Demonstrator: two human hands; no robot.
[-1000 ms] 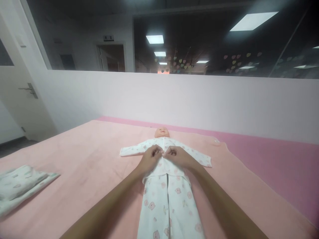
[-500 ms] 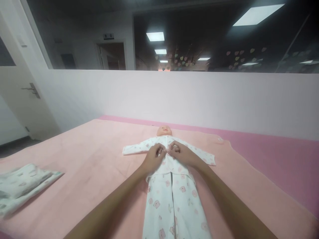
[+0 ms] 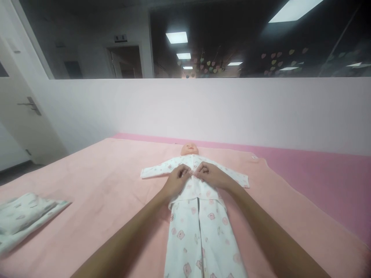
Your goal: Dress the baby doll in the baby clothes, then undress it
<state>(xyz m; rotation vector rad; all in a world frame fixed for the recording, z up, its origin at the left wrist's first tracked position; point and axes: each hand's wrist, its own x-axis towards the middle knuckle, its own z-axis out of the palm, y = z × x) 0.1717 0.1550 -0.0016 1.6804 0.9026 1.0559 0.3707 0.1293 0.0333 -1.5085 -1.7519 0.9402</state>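
A baby doll (image 3: 189,149) lies on its back, its head toward the wall, dressed in a white long-sleeved baby shirt (image 3: 199,190) with small pink prints. Matching printed trousers (image 3: 185,235) stretch from its waist toward me. My left hand (image 3: 177,179) pinches the front of the shirt at the chest from the left. From the right, my right hand (image 3: 211,174) pinches the shirt front too, its fingertips almost meeting the left ones at the middle. Whatever small fastening lies between the fingertips is hidden.
A peach blanket (image 3: 110,185) covers the pink mat (image 3: 313,181). At the left lies a folded printed cloth (image 3: 26,216). Behind the mat rises a white wall (image 3: 217,112) with a dark window (image 3: 237,34) above. A door (image 3: 26,104) stands at far left.
The camera view has shifted slightly, so everything sits a little higher and further left. Both hands stay pinched at the shirt's middle, with only small finger movement.
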